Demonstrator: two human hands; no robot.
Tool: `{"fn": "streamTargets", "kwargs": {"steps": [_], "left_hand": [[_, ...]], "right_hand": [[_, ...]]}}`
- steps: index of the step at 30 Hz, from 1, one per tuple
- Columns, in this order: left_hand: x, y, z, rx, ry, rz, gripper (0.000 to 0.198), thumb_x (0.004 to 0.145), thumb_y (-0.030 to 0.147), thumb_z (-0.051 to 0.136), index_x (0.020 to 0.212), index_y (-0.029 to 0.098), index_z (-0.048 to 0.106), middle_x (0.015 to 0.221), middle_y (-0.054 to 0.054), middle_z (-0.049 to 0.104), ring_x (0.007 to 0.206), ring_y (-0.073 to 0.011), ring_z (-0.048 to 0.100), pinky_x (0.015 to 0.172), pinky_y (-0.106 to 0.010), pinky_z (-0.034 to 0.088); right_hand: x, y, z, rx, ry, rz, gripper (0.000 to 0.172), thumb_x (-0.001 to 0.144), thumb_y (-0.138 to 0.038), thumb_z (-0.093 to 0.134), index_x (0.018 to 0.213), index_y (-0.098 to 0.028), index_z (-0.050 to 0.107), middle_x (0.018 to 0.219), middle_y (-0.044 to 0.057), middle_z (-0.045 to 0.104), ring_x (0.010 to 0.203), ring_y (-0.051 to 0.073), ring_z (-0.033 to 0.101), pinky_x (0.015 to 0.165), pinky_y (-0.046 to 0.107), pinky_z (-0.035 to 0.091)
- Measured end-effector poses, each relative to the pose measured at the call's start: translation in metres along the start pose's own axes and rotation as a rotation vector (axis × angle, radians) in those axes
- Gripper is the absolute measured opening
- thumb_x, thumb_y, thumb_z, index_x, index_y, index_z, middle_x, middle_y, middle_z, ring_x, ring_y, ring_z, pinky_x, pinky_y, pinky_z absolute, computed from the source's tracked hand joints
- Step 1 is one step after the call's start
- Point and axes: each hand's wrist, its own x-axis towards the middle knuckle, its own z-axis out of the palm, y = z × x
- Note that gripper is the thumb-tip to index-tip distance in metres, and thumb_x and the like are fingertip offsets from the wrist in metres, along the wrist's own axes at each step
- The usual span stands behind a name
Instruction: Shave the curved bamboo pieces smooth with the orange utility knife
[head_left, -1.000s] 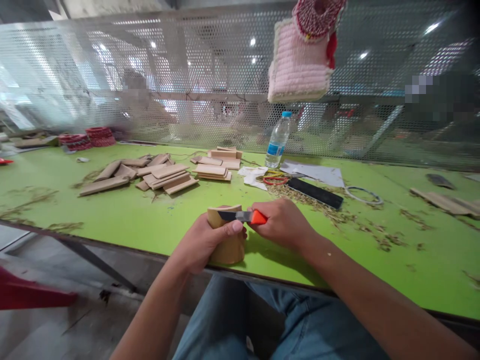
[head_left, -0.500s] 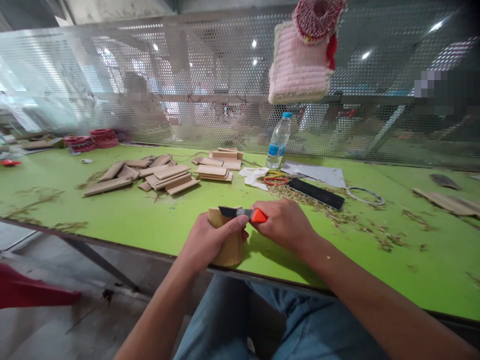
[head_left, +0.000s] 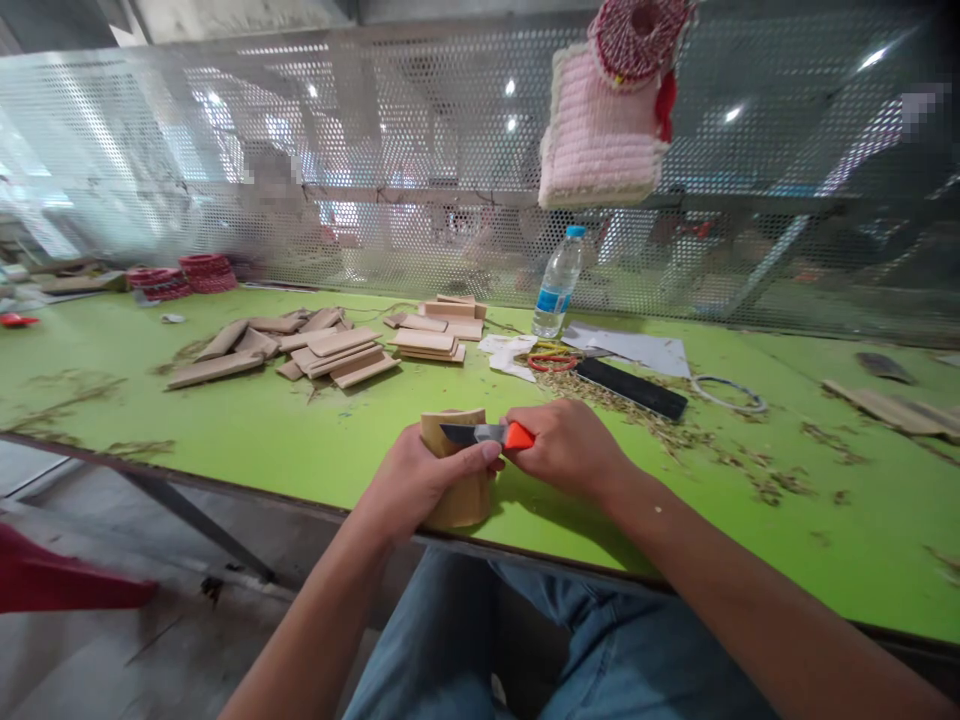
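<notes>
Near the table's front edge, my left hand (head_left: 412,475) is closed around a curved bamboo piece (head_left: 463,500), which stands upright on the green table (head_left: 315,440). My left thumb presses against the blade side of a knife (head_left: 472,433). The orange handle of that knife is gripped in my right hand (head_left: 566,445), with the dark blade pointing left across the bamboo's face, a little below its top edge. The fingers of my left hand behind the bamboo are mostly hidden.
Behind my hands lie a pile of bamboo pieces (head_left: 330,350) and a small stack (head_left: 429,345). A water bottle (head_left: 559,280), a black phone (head_left: 630,387), a white ring (head_left: 729,393) and shavings (head_left: 772,475) are to the right. A perforated screen (head_left: 420,170) backs the table.
The knife blade has shifted slightly down relative to the bamboo's top edge, so more of that edge shows above it. Both hands keep their hold.
</notes>
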Motion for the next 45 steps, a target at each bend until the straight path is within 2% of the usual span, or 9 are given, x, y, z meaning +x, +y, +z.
{"fn": "streamTargets", "kwargs": {"steps": [5,11,15,20,22,27,30,40,45], "left_hand": [[-0.002,0.003,0.003,0.076,0.033,0.027,0.036,0.075,0.048,0.079,0.080,0.014,0.072,0.075,-0.007,0.074,0.068,-0.0186,0.066,0.064,-0.025,0.051],[0.000,0.002,0.002,0.031,0.057,-0.009,0.039,0.072,0.049,0.080,0.078,0.012,0.072,0.071,-0.008,0.073,0.061,-0.0177,0.065,0.056,-0.025,0.051],[0.001,0.000,0.003,-0.028,0.069,-0.058,0.041,0.073,0.051,0.079,0.077,0.011,0.071,0.071,-0.009,0.071,0.061,-0.0188,0.065,0.056,-0.028,0.054],[0.001,0.000,0.004,-0.155,0.074,-0.091,0.042,0.069,0.046,0.084,0.089,0.012,0.069,0.074,-0.008,0.071,0.065,-0.0207,0.068,0.056,-0.030,0.057],[0.001,0.001,0.004,-0.140,0.078,-0.109,0.045,0.068,0.047,0.084,0.090,0.012,0.069,0.072,-0.009,0.071,0.061,-0.0196,0.067,0.054,-0.029,0.056],[0.001,0.001,0.001,-0.124,0.026,-0.119,0.043,0.067,0.047,0.086,0.083,0.011,0.069,0.072,-0.008,0.072,0.059,-0.0165,0.064,0.054,-0.026,0.054],[0.002,-0.001,-0.001,-0.098,-0.013,-0.099,0.039,0.068,0.044,0.085,0.083,0.012,0.069,0.073,-0.006,0.071,0.060,-0.0141,0.062,0.055,-0.023,0.052],[0.000,0.000,0.002,-0.066,0.044,-0.070,0.035,0.071,0.042,0.083,0.080,0.011,0.070,0.070,-0.007,0.071,0.058,-0.0143,0.062,0.055,-0.024,0.053],[0.001,0.000,0.004,-0.118,0.071,-0.077,0.037,0.072,0.043,0.083,0.080,0.010,0.069,0.070,-0.008,0.071,0.059,-0.0165,0.064,0.054,-0.027,0.056]], "right_hand": [[0.000,-0.001,0.003,0.006,0.036,0.000,0.025,0.079,-0.032,0.054,0.077,-0.020,0.075,0.069,0.006,0.072,0.058,0.017,0.054,0.056,0.030,0.020],[-0.002,-0.005,0.009,-0.021,0.077,0.043,0.024,0.078,-0.030,0.052,0.074,-0.019,0.072,0.064,0.007,0.070,0.054,0.016,0.049,0.055,0.031,0.017],[-0.002,-0.006,0.011,-0.017,0.138,0.087,0.028,0.083,-0.031,0.048,0.067,-0.018,0.067,0.062,0.006,0.067,0.053,0.015,0.043,0.054,0.031,0.016],[0.001,0.003,0.007,0.028,0.251,0.180,0.026,0.082,-0.031,0.049,0.064,-0.019,0.064,0.056,0.003,0.060,0.052,0.014,0.037,0.055,0.029,0.018],[0.001,0.006,0.005,0.042,0.234,0.146,0.026,0.081,-0.031,0.050,0.063,-0.019,0.063,0.055,0.003,0.059,0.052,0.013,0.037,0.055,0.029,0.018],[0.001,0.006,0.005,0.074,0.060,-0.048,0.026,0.082,-0.032,0.052,0.065,-0.019,0.067,0.058,0.003,0.062,0.054,0.013,0.040,0.056,0.030,0.018],[0.000,0.004,0.005,0.073,0.038,-0.052,0.022,0.079,-0.029,0.054,0.066,-0.018,0.068,0.060,0.003,0.064,0.055,0.013,0.042,0.056,0.030,0.019],[-0.001,0.001,0.009,0.004,0.074,0.017,0.024,0.080,-0.031,0.052,0.070,-0.018,0.070,0.060,0.005,0.066,0.053,0.015,0.043,0.055,0.030,0.017],[-0.001,-0.002,0.014,0.001,0.185,0.054,0.028,0.083,-0.030,0.047,0.063,-0.018,0.063,0.059,0.006,0.064,0.051,0.014,0.039,0.055,0.030,0.017]]}}
